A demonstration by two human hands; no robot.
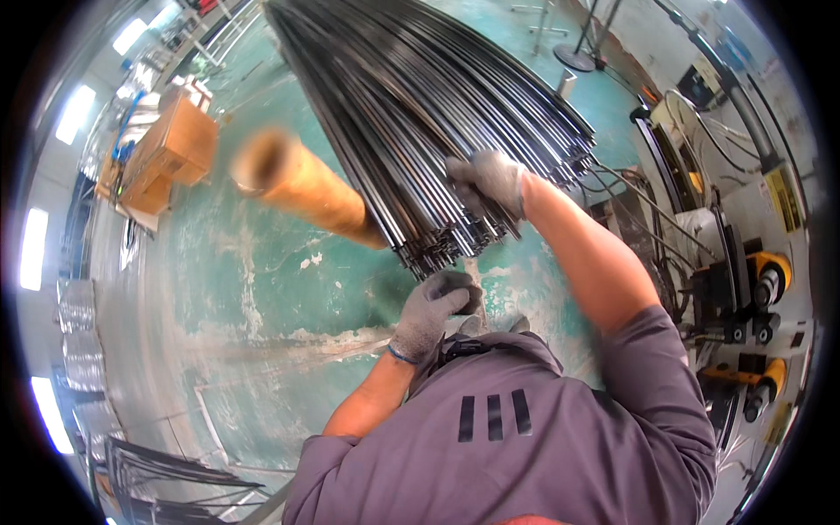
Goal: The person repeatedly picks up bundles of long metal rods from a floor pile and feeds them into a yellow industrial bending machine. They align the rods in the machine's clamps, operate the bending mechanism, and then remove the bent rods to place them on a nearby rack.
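A large bundle of long dark metal rods (385, 114) stretches away from me, its near ends gathered in front of my body. My right hand (494, 181), in a grey glove, is closed on rods at the right part of the near end, with its fingers partly hidden among them. Just below the front tips of the bundle is my left hand (435, 311), also gloved in grey. Its fingers are curled round toward the thumb, and what they hold, if anything, cannot be made out.
A thick orange-brown cardboard tube (319, 192) rises left of the rods. Farther left stands a cardboard box (171, 144). Machinery with yellow-and-black parts (770, 276) and cables lines the right side. A round-based stand (575, 58) is at the far right. More dark strips (166, 468) lie lower left.
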